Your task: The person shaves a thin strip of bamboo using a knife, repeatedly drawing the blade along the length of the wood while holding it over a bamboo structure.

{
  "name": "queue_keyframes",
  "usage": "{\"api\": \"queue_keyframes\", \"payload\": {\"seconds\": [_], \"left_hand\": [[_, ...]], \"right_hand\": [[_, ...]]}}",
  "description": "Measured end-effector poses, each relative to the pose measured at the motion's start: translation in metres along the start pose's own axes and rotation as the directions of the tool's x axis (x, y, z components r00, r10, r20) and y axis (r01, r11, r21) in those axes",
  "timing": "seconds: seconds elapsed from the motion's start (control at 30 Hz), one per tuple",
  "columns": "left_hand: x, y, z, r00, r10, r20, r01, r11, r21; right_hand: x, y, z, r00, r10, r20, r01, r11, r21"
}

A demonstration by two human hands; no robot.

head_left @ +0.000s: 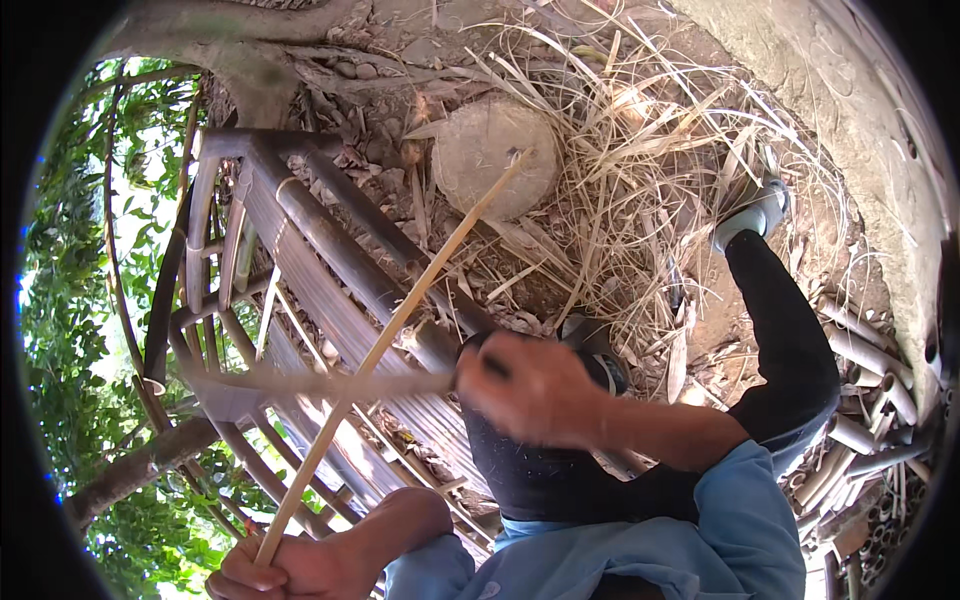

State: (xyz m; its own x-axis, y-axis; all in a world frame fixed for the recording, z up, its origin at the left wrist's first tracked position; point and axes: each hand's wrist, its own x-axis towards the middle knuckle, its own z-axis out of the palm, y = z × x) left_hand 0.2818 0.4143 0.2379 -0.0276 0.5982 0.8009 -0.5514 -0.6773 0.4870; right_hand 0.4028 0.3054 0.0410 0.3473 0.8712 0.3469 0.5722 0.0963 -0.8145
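My left hand (pixel 300 568), low at the left, is closed around the near end of a long pale bamboo strip (pixel 425 275). The strip slants up and away to the right, and its far end overlaps the top of a round wooden stump (pixel 472 150). In my right hand (pixel 535 388), near the middle, is the handle of a long knife, its fingers wrapped round it. The knife blade (pixel 270 385) points left and crosses the strip; whether it touches the strip I cannot tell. Motion blurs both blade and right hand.
A bamboo bench (pixel 345 250) stands at my left, with leafy plants (pixel 80 300) beyond. Thin shavings (pixel 640 170) litter the ground right of the stump. A stone-like ledge (pixel 850 110) curves along the right, above cut bamboo tubes (pixel 865 350). My right foot (pixel 755 215) rests among shavings.
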Motion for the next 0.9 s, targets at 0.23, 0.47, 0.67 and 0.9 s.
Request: {"api": "queue_keyframes", "payload": {"seconds": [0.23,0.47,0.67,0.9], "left_hand": [[0.000,0.001,-0.001,1.000,0.005,0.027,-0.005,1.000,0.007],[0.008,0.000,-0.010,0.999,-0.040,0.016,0.040,0.999,-0.017],[0.019,-0.004,-0.008,0.999,-0.016,-0.028,0.015,1.000,-0.020],[0.027,-0.017,0.006,1.000,0.002,-0.004,-0.003,0.997,-0.076]], "right_hand": [[-0.003,0.072,0.017,0.986,0.164,-0.027,-0.165,0.986,-0.019],[-0.007,0.131,0.024,0.911,0.408,0.062,-0.411,0.910,0.056],[-0.024,0.224,0.069,0.902,0.422,-0.090,-0.425,0.905,-0.025],[-0.057,0.285,0.048,0.801,0.592,-0.091,-0.599,0.789,-0.136]]}}
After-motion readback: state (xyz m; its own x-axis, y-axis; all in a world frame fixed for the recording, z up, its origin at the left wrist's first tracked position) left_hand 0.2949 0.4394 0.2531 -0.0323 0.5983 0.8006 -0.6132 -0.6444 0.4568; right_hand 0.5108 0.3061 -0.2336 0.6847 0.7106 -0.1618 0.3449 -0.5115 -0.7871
